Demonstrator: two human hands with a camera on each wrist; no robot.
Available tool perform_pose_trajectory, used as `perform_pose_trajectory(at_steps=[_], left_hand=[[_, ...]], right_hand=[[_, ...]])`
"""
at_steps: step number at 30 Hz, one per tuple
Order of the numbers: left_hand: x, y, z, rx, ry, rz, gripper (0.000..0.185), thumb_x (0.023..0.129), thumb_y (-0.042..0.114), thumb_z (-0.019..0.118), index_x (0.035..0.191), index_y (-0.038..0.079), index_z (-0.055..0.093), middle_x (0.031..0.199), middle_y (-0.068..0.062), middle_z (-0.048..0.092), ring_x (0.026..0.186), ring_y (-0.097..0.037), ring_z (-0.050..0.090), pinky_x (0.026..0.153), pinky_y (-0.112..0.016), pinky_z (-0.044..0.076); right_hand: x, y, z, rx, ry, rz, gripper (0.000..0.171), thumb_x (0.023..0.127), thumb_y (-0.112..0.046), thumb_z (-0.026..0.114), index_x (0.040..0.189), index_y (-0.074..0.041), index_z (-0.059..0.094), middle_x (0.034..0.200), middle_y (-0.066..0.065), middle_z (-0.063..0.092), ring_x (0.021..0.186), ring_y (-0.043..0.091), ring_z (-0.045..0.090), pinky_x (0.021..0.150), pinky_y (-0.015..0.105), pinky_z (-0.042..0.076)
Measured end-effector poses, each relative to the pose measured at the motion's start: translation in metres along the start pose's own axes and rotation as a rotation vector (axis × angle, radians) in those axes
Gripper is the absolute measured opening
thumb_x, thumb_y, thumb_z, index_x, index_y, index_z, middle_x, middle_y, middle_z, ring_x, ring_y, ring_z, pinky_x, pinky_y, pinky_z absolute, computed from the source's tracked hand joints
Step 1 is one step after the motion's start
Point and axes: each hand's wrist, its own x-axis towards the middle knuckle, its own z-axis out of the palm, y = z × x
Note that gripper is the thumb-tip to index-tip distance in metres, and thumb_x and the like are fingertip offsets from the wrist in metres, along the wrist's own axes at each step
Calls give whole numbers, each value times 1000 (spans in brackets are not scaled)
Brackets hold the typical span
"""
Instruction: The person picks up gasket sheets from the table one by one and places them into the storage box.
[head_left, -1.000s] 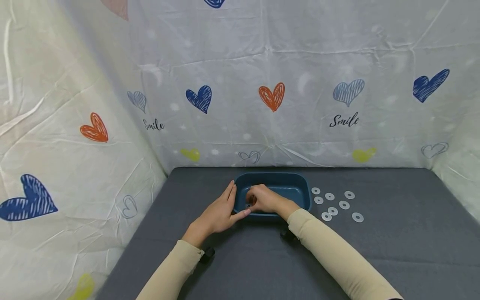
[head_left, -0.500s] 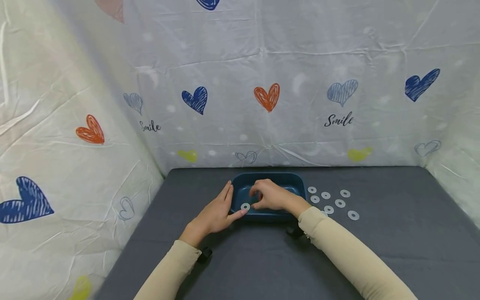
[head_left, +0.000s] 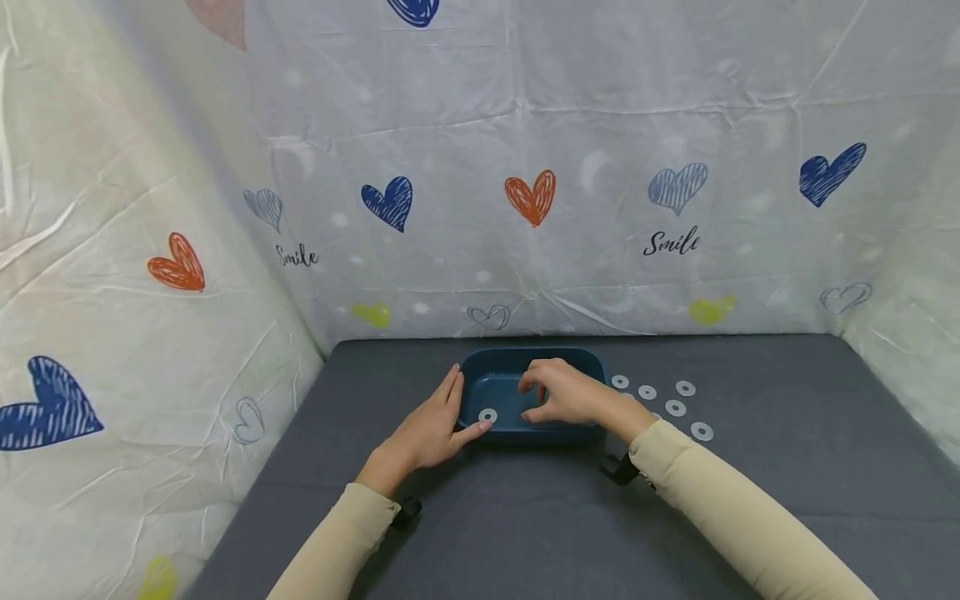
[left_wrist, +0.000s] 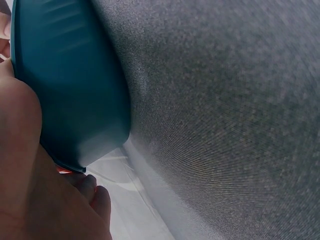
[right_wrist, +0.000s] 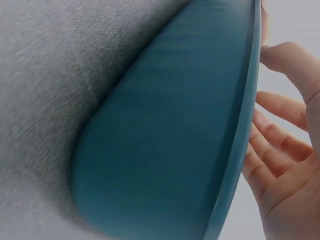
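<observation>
A blue rectangular tray stands near the back of the table. My left hand rests at its front left corner, fingers straight along the left side and thumb on the front rim. Inside that corner lies a flat, pale grey washer, close to the thumb tip. My right hand hovers over the right half of the tray, its thumb and bent fingers spread apart with nothing between them. In the right wrist view, the thumb and fingers show beyond the tray wall.
Several more washers lie loose on the grey tabletop, just right of the tray. My right forearm partly hides some of them. A white curtain with printed hearts hangs behind the table and on both sides.
My right hand has moved from the left corner of the tray toward the right and its fingers have parted, leaving the washer in view on the tray floor. My left hand stays at the corner.
</observation>
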Motion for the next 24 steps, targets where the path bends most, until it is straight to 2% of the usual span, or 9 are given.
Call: perform_pose_trajectory(at_steps=[9, 19, 24], left_hand=[[-1, 0, 4, -7, 4, -8, 104, 99, 72, 45, 163, -1, 7, 171, -16, -2, 155, -34, 19, 121, -49, 29], [-2, 0, 2, -5, -1, -2, 103, 99, 71, 44, 163, -2, 8, 171, -15, -3, 156, -33, 18, 121, -49, 28], [-2, -1, 2, -16, 27, 22, 104, 99, 72, 43, 162, -4, 12, 171, -18, 1, 155, -35, 20, 120, -51, 29]], right_hand=[[-24, 5, -7, -21, 55, -67, 31, 91, -21, 79, 116, -4, 73, 112, 13, 67, 85, 20, 64, 73, 28, 54], [-54, 11, -16, -6, 72, -34, 26, 93, -20, 76, 116, -7, 73, 111, 9, 66, 88, 18, 64, 73, 28, 55], [-68, 15, -21, 14, 102, -32, 22, 94, -17, 76, 113, -8, 73, 106, 3, 65, 84, 16, 64, 72, 28, 55]])
